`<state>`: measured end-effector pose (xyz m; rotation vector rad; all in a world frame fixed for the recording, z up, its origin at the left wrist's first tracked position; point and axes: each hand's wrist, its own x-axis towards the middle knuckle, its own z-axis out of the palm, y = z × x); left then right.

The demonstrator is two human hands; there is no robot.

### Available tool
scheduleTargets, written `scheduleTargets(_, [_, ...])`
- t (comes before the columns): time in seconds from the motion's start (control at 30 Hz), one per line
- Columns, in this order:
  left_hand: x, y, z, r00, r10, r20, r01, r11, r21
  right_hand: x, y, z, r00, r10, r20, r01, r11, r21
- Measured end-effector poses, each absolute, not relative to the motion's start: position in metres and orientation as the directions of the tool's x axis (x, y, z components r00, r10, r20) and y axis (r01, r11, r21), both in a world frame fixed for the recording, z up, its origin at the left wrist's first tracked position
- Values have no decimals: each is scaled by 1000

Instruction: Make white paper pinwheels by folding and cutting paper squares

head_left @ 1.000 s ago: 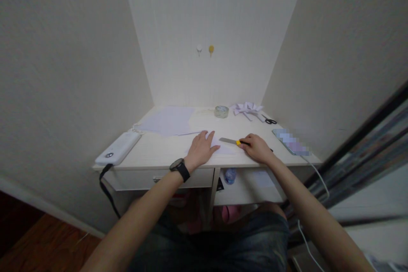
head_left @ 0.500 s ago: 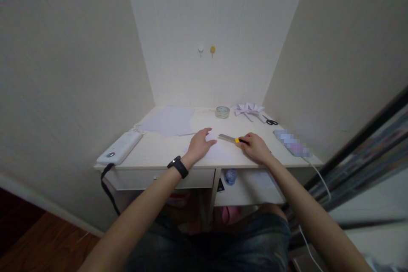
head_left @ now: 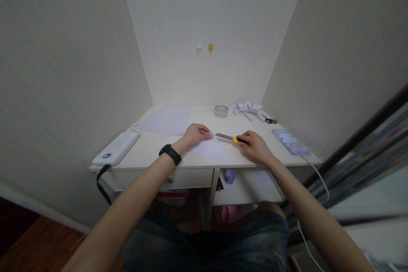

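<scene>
My right hand [head_left: 253, 146] is closed around a utility knife [head_left: 227, 137] with a yellow collar and a long bare blade. The blade points left, its tip close to the fingers of my left hand [head_left: 196, 133]. That hand pinches the top corner of a folded white sheet of paper [head_left: 208, 149] lying near the desk's front edge. A black watch [head_left: 170, 153] is on my left wrist. Whether the blade touches the paper I cannot tell.
More white paper sheets [head_left: 167, 120] lie at the back left. A tape roll [head_left: 221, 111], folded paper pieces [head_left: 247, 109] and scissors [head_left: 269, 120] sit at the back. A phone [head_left: 290, 141] with a cable lies right, a white power bank [head_left: 116, 148] left.
My left hand has turned and closed its fingers and thumb on the paper's corner, shifting slightly left. The knife has moved a little left with my right hand.
</scene>
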<state>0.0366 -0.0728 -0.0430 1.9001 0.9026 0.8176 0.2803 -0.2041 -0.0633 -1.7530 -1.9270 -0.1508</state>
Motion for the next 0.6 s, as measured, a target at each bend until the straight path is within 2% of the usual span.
scheduleTargets(0.1, [35,-74,-43,562,799,214,220,-394,892,281,-203,-66,-68,891,449,956,187,-227])
scheduleTargets(0.27, [37,-69,-52,515,810,280,271,-464,844,277,-201,-69,-133,898,419,948,238,-211])
scheduleTargets(0.43, [42,-58,-65,354,885,301,424,-439,792,276,-198,-71,-166,922,350,943,252,-216])
scheduleTargets(0.6, [44,-67,-62,259,911,321,614,-412,674,280,-192,-74,-180,926,331,938,263,-225])
